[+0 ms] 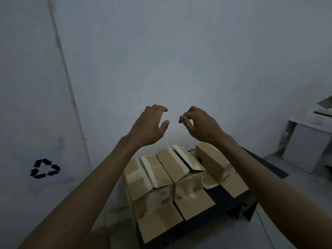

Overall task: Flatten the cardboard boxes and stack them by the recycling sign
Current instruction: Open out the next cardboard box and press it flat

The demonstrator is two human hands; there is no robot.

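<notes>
Up in front of the pale wall (pixel 179 51), both arms are stretched out and raised, and neither hand has anything in it. Left hand (pixel 150 126) is spread with the fingers curled like a loose claw, thumb well away from the fingertips, gripping only air. Right hand (pixel 199 123) is narrower, thumb and forefinger tips pinched close together or just touching, the remaining fingers curled behind them, and again nothing between them. The two hands hang near each other with a small gap, well above the boxes. Down below, on a low black table (pixel 265 168), sit the cardboard boxes, none of them flattened: the left box (pixel 138 178) at the table's left edge with its flaps standing open, the middle box (pixel 181 168) pressed right against it, top flaps folded up into a peak and a front flap hanging toward the camera, and the right box (pixel 213 160) a little apart, tilted and resting on loose flaps. Tape strips show pale along the flap edges. Over on the left wall, low down, there's the black recycling sign (pixel 45 168), three chasing arrows, with bare floor beneath it and no cardboard beside it. Far right, a grey cabinet (pixel 307 146) with something blurred on top that I can't make out.
</notes>
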